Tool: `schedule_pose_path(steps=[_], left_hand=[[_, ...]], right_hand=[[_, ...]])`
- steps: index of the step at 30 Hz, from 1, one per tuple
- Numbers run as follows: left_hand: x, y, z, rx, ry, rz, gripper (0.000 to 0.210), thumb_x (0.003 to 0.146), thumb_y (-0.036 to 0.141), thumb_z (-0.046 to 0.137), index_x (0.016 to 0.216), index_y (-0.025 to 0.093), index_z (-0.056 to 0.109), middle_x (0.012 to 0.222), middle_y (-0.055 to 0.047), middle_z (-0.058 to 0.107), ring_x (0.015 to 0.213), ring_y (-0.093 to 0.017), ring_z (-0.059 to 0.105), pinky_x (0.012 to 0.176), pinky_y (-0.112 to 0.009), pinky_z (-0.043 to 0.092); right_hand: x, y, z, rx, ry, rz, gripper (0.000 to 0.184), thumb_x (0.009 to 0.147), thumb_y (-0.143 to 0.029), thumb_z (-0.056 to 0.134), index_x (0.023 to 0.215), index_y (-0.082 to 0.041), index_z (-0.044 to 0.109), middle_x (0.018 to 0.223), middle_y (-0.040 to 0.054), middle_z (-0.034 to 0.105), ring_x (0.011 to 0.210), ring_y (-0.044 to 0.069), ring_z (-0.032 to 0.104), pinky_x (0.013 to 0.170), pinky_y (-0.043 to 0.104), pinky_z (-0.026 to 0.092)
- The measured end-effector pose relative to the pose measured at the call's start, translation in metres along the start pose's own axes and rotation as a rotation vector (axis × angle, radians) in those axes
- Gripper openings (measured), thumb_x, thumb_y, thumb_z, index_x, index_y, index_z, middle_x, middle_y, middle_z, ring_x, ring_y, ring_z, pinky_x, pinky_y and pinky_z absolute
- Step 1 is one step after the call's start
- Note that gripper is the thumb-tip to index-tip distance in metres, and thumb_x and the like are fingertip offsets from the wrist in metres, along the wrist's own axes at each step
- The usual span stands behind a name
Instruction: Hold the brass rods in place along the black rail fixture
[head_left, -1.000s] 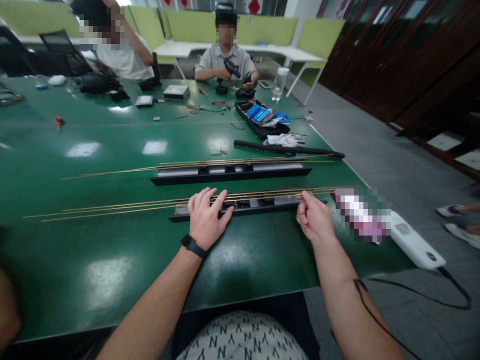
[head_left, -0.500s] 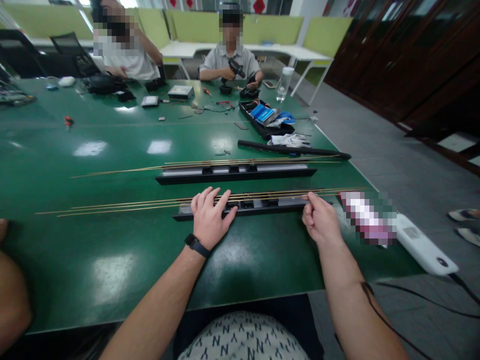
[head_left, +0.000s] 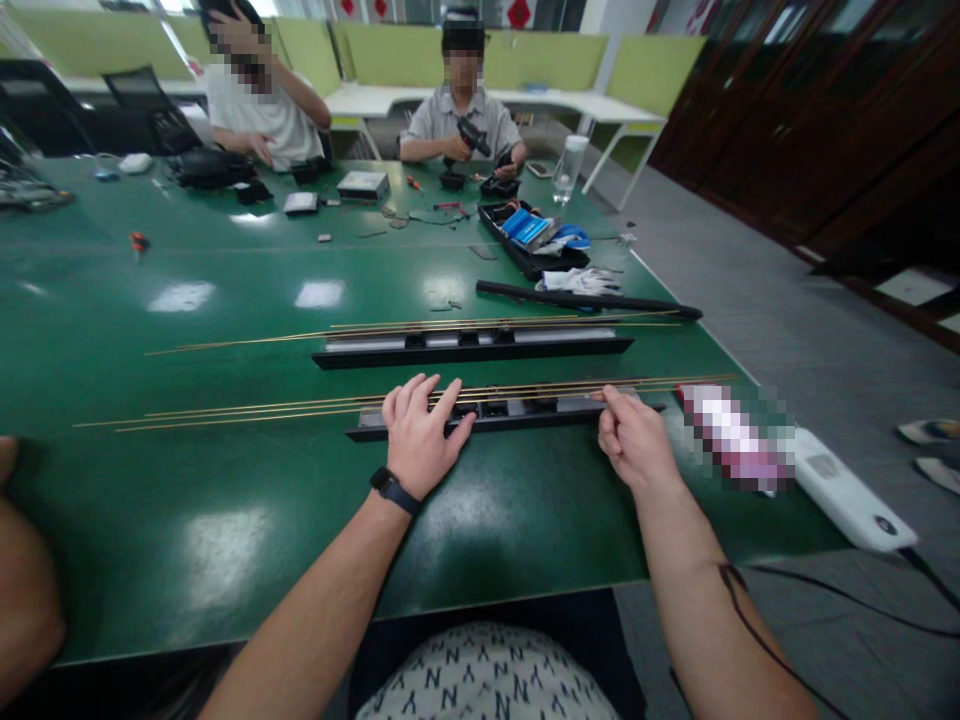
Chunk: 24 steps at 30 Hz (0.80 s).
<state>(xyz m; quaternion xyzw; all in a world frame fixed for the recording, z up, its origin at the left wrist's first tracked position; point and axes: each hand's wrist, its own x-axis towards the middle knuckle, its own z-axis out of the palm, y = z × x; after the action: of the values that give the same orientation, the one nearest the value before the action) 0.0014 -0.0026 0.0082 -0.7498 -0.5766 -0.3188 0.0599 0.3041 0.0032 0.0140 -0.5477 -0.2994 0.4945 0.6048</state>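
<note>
My left hand [head_left: 420, 440], palm down with fingers spread, rests on a long black rail [head_left: 510, 421] with a pale inside and several small black blocks. Thin gold rods [head_left: 247, 410] run lengthwise over this rail and pass under my left fingers; their ends reach well beyond it on the left. My right hand [head_left: 637, 440] is closed in a pinch at the rail's right part, its fingertips close to the rods. Whatever lies between those fingertips is too small to make out. A similar rail [head_left: 472, 352] with more gold rods lies just behind.
A dark rod-shaped piece [head_left: 622, 300], white gloves [head_left: 581, 281] and a black tray [head_left: 491, 225] lie farther back. At right are a blurred pink packet [head_left: 731, 435] and a white power strip [head_left: 847, 490]. Two people sit across; another person's arm [head_left: 26, 590] is at left.
My right hand has shifted slightly left along the rail. My left hand stays in place. The person at the back left has moved an arm and head.
</note>
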Motion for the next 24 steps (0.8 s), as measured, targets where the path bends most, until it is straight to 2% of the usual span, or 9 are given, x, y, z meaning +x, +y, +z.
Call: schedule_pose_path(steps=[10, 24], left_hand=[[-0.0006, -0.0032, 0.0019, 0.016, 0.045, -0.027, 0.058, 0.094, 0.054, 0.065, 0.141, 0.02, 0.063, 0.14, -0.017, 0.064, 0.14, -0.036, 0.051, 0.12, -0.055, 0.028], [0.0001, -0.0062, -0.0012, 0.03, 0.013, -0.044, 0.06, 0.091, 0.06, 0.068, 0.137, 0.02, 0.065, 0.135, -0.016, 0.066, 0.135, -0.035, 0.054, 0.12, -0.055, 0.027]], right_hand=[[-0.0005, -0.0013, -0.0001, 0.03, 0.024, -0.005, 0.036, 0.078, -0.046, 0.087, 0.087, -0.016, 0.071, 0.046, -0.0062, 0.052, 0.027, 0.004, 0.033, 0.026, 0.015, 0.023], [0.0009, -0.0001, -0.0011, 0.042, 0.032, 0.012, 0.036, 0.076, -0.046, 0.087, 0.087, -0.015, 0.073, 0.045, -0.0063, 0.051, 0.026, 0.004, 0.032, 0.026, 0.015, 0.021]])
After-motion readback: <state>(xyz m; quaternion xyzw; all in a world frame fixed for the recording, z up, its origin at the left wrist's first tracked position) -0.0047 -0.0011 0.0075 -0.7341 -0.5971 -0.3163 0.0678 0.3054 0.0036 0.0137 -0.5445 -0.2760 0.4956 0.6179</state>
